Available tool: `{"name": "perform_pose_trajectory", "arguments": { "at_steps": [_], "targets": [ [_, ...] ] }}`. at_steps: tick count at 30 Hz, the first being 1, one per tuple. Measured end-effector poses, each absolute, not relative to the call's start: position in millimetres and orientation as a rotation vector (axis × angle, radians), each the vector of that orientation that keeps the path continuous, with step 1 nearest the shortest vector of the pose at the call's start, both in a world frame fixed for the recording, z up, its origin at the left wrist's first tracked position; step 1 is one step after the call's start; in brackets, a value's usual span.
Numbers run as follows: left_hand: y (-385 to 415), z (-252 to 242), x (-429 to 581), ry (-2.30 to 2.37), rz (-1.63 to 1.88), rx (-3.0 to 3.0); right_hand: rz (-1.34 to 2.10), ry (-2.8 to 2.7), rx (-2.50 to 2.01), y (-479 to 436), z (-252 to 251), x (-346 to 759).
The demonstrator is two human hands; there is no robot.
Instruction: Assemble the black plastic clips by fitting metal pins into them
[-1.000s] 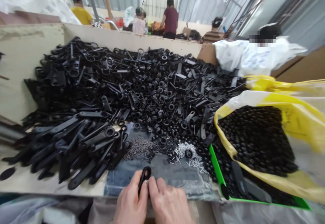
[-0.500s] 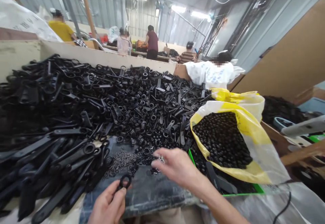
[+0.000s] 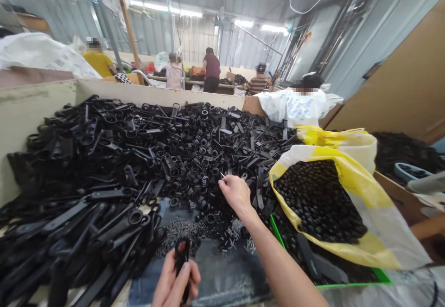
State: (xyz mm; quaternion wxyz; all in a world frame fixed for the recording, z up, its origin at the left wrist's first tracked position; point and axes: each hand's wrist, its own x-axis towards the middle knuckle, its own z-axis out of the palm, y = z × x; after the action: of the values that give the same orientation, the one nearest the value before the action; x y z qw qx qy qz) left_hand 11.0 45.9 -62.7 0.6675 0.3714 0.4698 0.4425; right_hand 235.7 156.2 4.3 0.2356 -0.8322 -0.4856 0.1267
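Near the front, my left hand [image 3: 174, 281] is closed around a black ring-ended plastic part [image 3: 182, 250], ring end up. My right hand [image 3: 237, 196] reaches over the heap, its thumb and fingers pinched on a thin pale pin [image 3: 223, 175]. Under and beyond that hand lie many short black ribbed rings [image 3: 189, 158]. Between my hands, small metal pins [image 3: 236, 230] are scattered on a dark blue sheet [image 3: 225, 263]. A pile of long black handle-like parts [image 3: 104, 233] lies left of my left hand.
At right, a yellow-and-white bag [image 3: 392, 233] full of small black balls [image 3: 320, 195] rests on a green tray [image 3: 382, 277]. A pale board wall [image 3: 146, 91] borders the heap at the back. Beyond it several people work, one in a maroon top [image 3: 212, 66].
My right hand has moved up and away from the small pins to over the ribbed rings, with a thin pin in its fingers. My left hand still holds the ring-ended part, now turned more upright.
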Motion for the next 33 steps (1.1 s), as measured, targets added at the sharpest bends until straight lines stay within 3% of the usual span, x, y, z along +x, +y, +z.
{"name": "perform_pose_trajectory", "arguments": {
  "at_steps": [6, 13, 20, 33],
  "targets": [
    [58, -49, 8, 0.855, 0.951, 0.563, 0.61, -1.28, -2.004, 97, 21, 241],
    [45, -23, 13, 0.672, 0.904, 0.361, 1.368, -1.221, -1.422, 1, -15, 174],
    [35, -19, 20, 0.745, 0.972, 0.472, 1.28, -1.119, -1.35, -2, -60, 159],
    [33, -37, 25, 0.853, 1.011, 0.426, 1.134, -1.13, -1.458, -9, -62, 153]
  ]
}}
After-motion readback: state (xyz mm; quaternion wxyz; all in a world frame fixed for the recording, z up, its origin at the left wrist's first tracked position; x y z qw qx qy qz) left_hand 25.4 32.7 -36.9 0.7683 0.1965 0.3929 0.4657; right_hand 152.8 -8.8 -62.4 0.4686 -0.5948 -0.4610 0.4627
